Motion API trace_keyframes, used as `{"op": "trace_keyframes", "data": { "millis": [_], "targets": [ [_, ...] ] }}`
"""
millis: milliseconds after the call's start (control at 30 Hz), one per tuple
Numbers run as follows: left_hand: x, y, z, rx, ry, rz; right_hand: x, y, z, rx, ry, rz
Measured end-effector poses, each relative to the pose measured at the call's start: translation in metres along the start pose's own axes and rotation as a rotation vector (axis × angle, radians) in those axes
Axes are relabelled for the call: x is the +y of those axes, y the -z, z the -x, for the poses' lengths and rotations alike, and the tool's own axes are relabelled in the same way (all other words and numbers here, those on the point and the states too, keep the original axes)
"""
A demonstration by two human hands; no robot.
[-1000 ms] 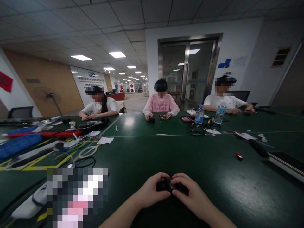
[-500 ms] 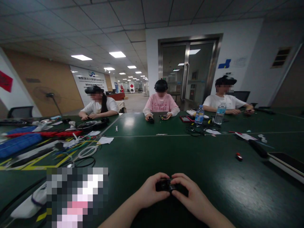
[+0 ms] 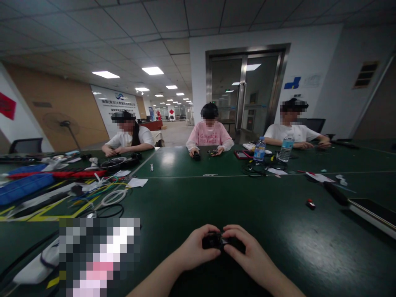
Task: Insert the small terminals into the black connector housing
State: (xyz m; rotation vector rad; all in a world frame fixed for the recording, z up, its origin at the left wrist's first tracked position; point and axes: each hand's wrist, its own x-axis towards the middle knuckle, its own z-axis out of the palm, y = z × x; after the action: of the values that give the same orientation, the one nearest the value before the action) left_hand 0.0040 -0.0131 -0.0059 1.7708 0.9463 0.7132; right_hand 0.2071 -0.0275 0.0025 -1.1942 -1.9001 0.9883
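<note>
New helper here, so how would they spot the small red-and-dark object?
On the green table, find the long black-topped device at the right. Left of it lies the small object, far shorter, with a red end.

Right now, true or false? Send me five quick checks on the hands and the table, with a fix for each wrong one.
1. The left hand and right hand both hold a dark object. True.
2. The blue tray lies to the right of both hands. False: the blue tray is off to their left.
3. A bottle and a second bottle stand upright on the green table. True.
4. The small red item touches the right hand. False: it lies on the green table, apart from that hand.
5. The person in pink sits between two people in white tops. True.
</note>
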Motion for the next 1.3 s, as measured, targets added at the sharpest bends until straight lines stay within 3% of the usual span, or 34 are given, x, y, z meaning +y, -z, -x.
{"op": "trace_keyframes", "data": {
  "millis": [533,733,1300],
  "targets": [
    [0.003,0.000,0.001,-0.042,0.078,0.036,0.012,0.017,-0.007,0.375,-0.165,-0.576],
    [0.005,0.001,0.002,-0.031,0.077,0.008,0.023,0.023,-0.007,0.412,-0.199,-0.685],
    [0.009,0.002,0.002,-0.050,0.102,-0.025,0.015,0.031,-0.009,0.604,-0.224,-1.009]
  ]
}}
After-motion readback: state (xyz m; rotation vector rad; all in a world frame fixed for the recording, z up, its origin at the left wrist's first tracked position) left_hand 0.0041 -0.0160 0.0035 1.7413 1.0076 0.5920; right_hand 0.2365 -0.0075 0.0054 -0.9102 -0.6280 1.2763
